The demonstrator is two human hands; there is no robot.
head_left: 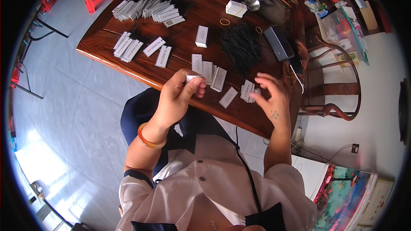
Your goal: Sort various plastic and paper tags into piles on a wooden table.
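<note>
- Your left hand (179,89) pinches one tag (194,77) between thumb and fingers, over the tabletop's near edge; whether a cord runs through it cannot be told.
- Your right hand (274,98), fingers spread and grasping nothing visible, hangs by a small pile (247,90) toward the near right corner; contact is unclear.
- Probably finished: the heap (147,9) along the far left of the tabletop (96,42), tags bunched with dark strings showing among them.
- Less certain: the cluster (128,48) by the left corner, where cords hardly show.
- Apparently left to do: the fanned tags (207,72) just beyond your left hand, a short stack (201,37) farther in and a banded stack (236,8) near the far edge.
- Plenty of black cords (239,46) lie bundled toward the right edge, suggesting the work is well short of done.
</note>
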